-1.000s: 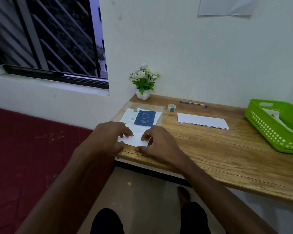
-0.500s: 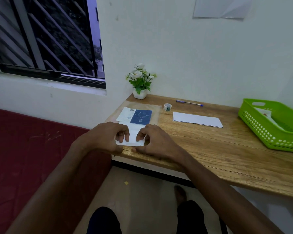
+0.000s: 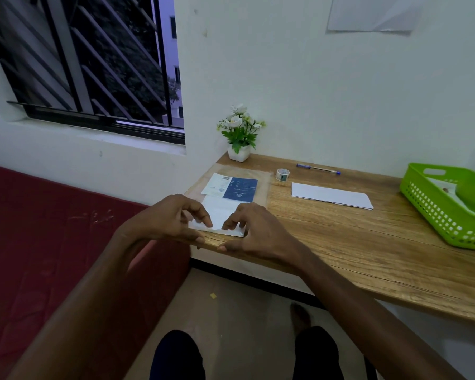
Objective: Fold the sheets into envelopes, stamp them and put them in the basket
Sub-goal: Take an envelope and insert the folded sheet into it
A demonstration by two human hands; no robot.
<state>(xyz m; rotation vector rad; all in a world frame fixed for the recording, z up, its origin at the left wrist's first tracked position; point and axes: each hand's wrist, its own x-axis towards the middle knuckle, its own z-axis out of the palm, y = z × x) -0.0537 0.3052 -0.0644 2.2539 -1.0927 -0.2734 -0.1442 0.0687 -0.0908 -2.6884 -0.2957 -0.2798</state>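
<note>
Both hands, left hand (image 3: 173, 219) & right hand (image 3: 254, 229), pinch the folded sheet (image 3: 219, 216) at frame center w/ curled fingers. Sheet lies on counter (image 3: 340, 237) edge. Green basket (image 3: 433, 212) at far right.

The plant (image 3: 239, 134) sits in the back corner of the table (image 3: 340, 242). The basket (image 3: 447, 207) is far right, the papers (image 3: 330, 195) between them.

Both forearms run up from the bottom of the frame twd centre, L from lower left, R from lower right, wrists converging. Left hand (image 3: 173, 219) sits palm down, fingers curled, fingertips (image 3: 207, 222) pinching the near edge of the white sheet (image 3: 221, 215), thumb low underneath. Right hand (image 3: 254, 229) mirrors it just beside, fingers bent onto the same edge, thumb stretched left. Hands close, not touching.
</note>
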